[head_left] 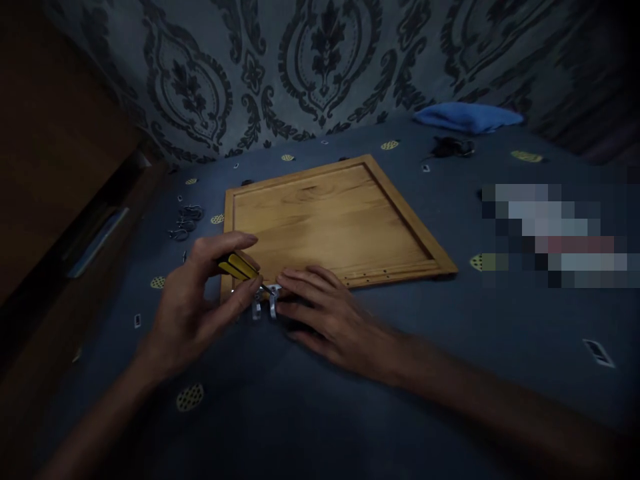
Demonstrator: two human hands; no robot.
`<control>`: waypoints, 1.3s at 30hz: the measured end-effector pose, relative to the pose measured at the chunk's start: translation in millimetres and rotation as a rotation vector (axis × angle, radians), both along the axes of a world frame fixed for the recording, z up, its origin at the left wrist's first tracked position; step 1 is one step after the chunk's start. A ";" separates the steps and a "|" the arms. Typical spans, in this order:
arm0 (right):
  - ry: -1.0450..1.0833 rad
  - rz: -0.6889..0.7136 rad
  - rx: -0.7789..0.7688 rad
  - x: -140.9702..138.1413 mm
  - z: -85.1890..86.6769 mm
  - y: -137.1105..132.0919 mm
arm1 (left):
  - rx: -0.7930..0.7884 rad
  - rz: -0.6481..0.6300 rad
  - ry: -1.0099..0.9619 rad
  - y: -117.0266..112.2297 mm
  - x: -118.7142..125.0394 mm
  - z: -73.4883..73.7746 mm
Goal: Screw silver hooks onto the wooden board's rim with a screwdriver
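A wooden panel (320, 220) with a raised frame lies flat on the dark blue cloth. At its near left edge sits a silver metal double hook (273, 303), its prongs pointing toward me. My left hand (195, 300) pinches a yellow and black screwdriver (239, 265) between thumb and fingers. The screwdriver leans, with its thin shaft reaching down to the plate of the hook. From the right, my right hand (333, 317) lies with its fingers stretched out and slightly apart, fingertips against the hook and the panel's edge. The screw head under the tip is too small to make out.
Several dark metal hooks (186, 221) lie left of the panel. Toward the back right are a blue cloth (467, 118) and a small black tangled item (450, 147). A blurred-out patch (560, 230) covers something at the right. Brown furniture (60, 133) borders the left side.
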State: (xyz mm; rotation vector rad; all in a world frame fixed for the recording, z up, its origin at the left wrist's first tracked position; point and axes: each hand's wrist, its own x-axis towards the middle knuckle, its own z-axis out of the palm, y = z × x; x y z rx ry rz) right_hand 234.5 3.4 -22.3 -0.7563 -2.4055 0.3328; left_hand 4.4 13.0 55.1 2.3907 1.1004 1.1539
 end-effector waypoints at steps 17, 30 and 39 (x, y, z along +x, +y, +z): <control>-0.063 -0.026 0.040 -2.9 -5.1 1.1 | 0.018 0.045 -0.010 -2.3 9.5 8.6; -0.059 -0.017 0.042 -2.5 -5.7 1.0 | 0.035 0.138 0.046 2.7 13.3 14.7; -0.065 -0.019 0.009 -3.1 -1.4 1.0 | 0.061 0.039 0.114 1.7 11.8 21.5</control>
